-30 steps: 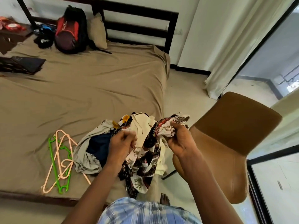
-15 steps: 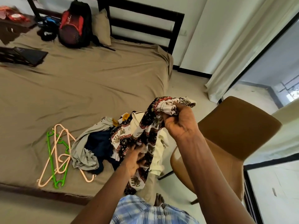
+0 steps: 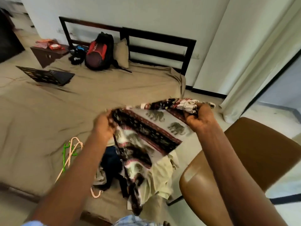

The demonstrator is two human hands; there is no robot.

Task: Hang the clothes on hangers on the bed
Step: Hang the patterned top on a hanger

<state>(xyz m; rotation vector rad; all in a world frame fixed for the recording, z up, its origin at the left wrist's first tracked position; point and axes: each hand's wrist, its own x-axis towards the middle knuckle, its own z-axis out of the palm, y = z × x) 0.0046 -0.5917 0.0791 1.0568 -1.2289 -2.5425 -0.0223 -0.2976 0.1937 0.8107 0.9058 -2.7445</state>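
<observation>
Maroon-and-black printed cloth (image 3: 146,128) (elephants march across its pale panel) is stretched between both hands above the near corner of the bed (image 3: 48,115). The right hand (image 3: 200,119) clenches a bunched end. The left hand (image 3: 103,128) has its fingers curled round the opposite edge, though blur hides the exact pinch. Holding the cloth taut and lifted likely serves to find its shape before a hanger goes in. Its lower part trails down onto the pile of clothes (image 3: 162,173) at the bed's near edge. The hangers (image 3: 71,150), pink and green, lie on the bed beside that pile, within easy reach. None is in use yet.
</observation>
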